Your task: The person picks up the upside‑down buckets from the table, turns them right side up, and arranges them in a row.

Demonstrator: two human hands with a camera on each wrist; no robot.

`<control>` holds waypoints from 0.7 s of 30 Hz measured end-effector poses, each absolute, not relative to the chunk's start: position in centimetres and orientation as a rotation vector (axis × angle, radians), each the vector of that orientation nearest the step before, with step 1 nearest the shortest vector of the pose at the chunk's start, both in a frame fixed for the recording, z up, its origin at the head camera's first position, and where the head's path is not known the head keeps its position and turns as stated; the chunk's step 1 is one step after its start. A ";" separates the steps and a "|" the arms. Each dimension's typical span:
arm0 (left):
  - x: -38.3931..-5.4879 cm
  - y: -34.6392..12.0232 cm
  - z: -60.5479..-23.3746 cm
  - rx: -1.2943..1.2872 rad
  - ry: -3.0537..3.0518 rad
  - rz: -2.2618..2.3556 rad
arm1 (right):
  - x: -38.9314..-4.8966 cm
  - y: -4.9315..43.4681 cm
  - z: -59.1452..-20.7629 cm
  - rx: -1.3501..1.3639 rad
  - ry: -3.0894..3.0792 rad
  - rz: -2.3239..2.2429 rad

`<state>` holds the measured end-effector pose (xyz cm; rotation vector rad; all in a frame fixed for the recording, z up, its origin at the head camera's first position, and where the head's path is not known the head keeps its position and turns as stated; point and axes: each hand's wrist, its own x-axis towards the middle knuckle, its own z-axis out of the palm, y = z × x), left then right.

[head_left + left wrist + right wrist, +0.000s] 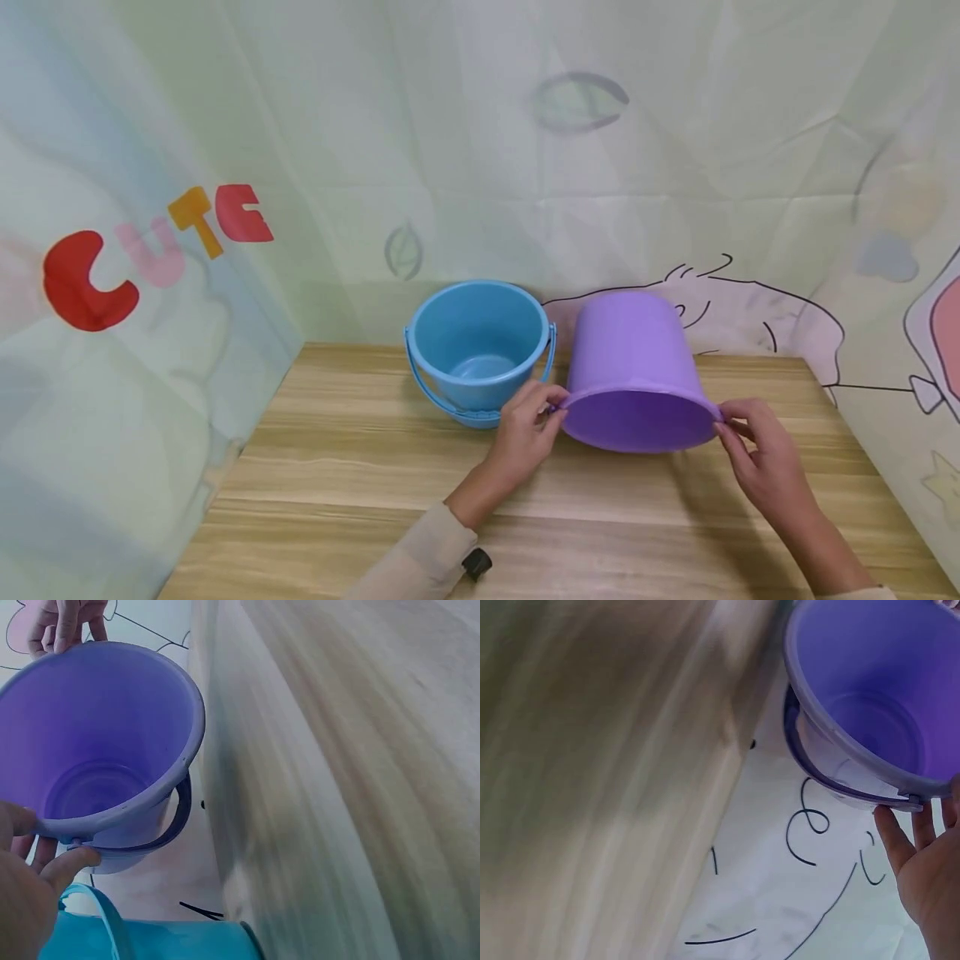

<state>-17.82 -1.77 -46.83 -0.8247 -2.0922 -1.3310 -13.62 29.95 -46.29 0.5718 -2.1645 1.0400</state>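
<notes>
A purple bucket [633, 342] is tipped over with its mouth toward me and its base toward the back wall. My left hand [525, 425] pinches its rim on the left, beside the handle's joint. On the opposite side, my right hand [768, 458] grips the rim between thumb and fingers. The bucket's handle [178, 814] hangs below it in the left wrist view, and the inside shows a bare bottom. Just left stands a blue bucket [480, 333], upright, its handle [442, 402] lowered across the front. My left hand partly overlaps it in the head view.
Both buckets are over a wood-grain table [337, 467]. A printed cloth [465, 150] hangs behind the table and along both sides. A small black object [477, 563] sits at my left sleeve [420, 558].
</notes>
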 end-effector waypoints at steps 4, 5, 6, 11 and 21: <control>-17.7 -1.6 -46.2 -0.805 -2.066 -1.335 | -13.5 29.7 -45.7 0.523 -2.164 1.017; -17.6 -1.5 -46.1 -0.799 -2.059 -1.333 | -13.5 29.6 -45.5 0.515 -2.163 1.014; -17.6 -1.5 -45.9 -0.792 -2.053 -1.327 | -13.4 29.5 -45.4 0.508 -2.161 1.016; -17.5 -1.4 -45.1 -0.760 -2.048 -1.308 | -13.4 29.2 -44.8 0.478 -2.147 1.031; -17.5 -1.2 -43.5 -0.724 -2.054 -1.444 | -13.7 29.5 -43.6 0.420 -2.132 1.039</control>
